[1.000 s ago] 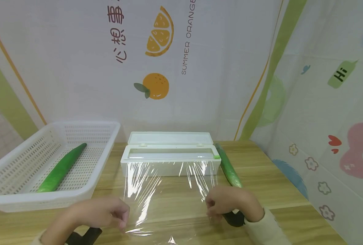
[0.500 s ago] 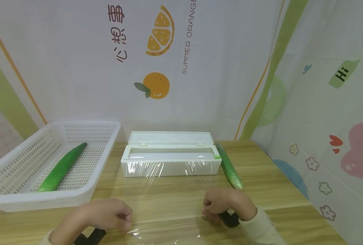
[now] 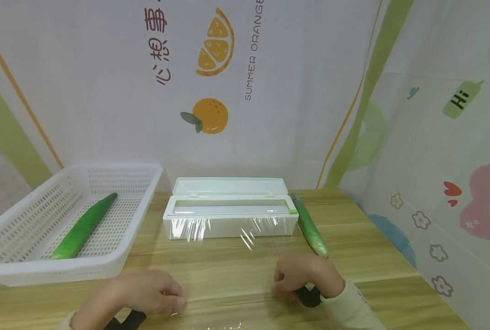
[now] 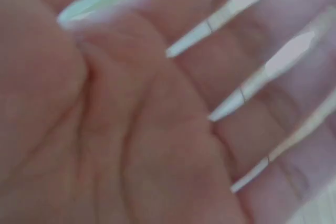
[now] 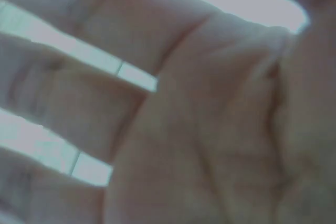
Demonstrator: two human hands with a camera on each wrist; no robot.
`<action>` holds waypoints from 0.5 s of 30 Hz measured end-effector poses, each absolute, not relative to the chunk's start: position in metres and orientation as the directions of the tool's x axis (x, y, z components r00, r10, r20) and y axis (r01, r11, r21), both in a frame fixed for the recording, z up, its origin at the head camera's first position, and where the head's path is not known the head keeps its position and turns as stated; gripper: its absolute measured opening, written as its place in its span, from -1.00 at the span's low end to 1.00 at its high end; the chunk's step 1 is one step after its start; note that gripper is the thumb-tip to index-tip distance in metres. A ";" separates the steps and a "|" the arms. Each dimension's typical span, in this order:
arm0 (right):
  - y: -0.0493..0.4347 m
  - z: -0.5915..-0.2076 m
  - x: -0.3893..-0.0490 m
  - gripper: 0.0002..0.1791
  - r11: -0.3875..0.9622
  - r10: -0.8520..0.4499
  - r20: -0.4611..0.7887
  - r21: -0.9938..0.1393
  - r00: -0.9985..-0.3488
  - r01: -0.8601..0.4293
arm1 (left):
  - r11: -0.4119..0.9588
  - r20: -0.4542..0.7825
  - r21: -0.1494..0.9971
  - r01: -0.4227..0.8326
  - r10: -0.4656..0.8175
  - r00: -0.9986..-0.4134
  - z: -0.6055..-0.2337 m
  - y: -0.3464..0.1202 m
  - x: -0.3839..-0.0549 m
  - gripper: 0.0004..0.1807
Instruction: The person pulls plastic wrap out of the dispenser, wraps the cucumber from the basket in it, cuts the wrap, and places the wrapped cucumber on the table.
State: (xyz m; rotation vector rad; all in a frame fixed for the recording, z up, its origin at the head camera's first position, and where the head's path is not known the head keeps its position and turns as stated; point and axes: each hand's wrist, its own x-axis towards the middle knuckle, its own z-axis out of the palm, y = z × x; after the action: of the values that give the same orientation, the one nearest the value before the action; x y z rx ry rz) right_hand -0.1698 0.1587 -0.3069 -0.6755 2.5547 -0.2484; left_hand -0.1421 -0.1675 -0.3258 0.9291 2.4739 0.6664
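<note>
A sheet of clear cling film (image 3: 187, 229) comes out over the front of a white dispenser box (image 3: 228, 228) and stretches toward me, low over the wooden table. Its near left edge is at my left hand (image 3: 147, 293), where thumb and forefinger pinch it with their tips close together. Across from it, my right hand (image 3: 298, 275) pinches the film's right edge, knuckles up and fingers curled down. Both wrist views are filled by the palm (image 4: 152, 129) and the other palm (image 5: 205, 114), so neither shows the fingertips or the film.
The dispenser's lid (image 3: 230, 186) stands up at the back. At left, a white plastic basket (image 3: 143, 215) holds a cucumber (image 3: 84, 227). Another cucumber (image 3: 309, 224) lies on the table (image 3: 352, 238) right of the dispenser. A printed cloth (image 3: 294, 114) hangs behind.
The film's long bright creases have faded, leaving glints mainly at the dispenser. Both hands have moved slightly inward, and the left thumb and forefinger look straighter than before. Dispenser, basket and cucumbers stay put.
</note>
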 end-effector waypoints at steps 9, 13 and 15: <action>0.155 -0.308 -0.166 -0.62 0.890 -0.454 -0.443 -0.193 -0.773 -0.413 | 0.734 -0.274 0.523 0.434 0.627 -0.729 -0.324 -0.165 -0.136 -0.73; 0.156 -0.308 -0.165 -0.62 0.898 -0.439 -0.470 -0.203 -0.766 -0.390 | 0.740 -0.293 0.535 0.408 0.616 -0.732 -0.322 -0.165 -0.133 -0.70; 0.156 -0.307 -0.165 -0.62 0.898 -0.440 -0.477 -0.207 -0.761 -0.389 | 0.746 -0.301 0.533 0.398 0.608 -0.735 -0.322 -0.165 -0.133 -0.69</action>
State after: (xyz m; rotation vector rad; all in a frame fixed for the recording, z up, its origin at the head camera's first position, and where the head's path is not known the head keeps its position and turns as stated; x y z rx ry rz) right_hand -0.1652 0.1565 -0.3072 -0.5974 2.5308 -0.1292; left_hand -0.1328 -0.1647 -0.3216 0.7629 2.4814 0.6108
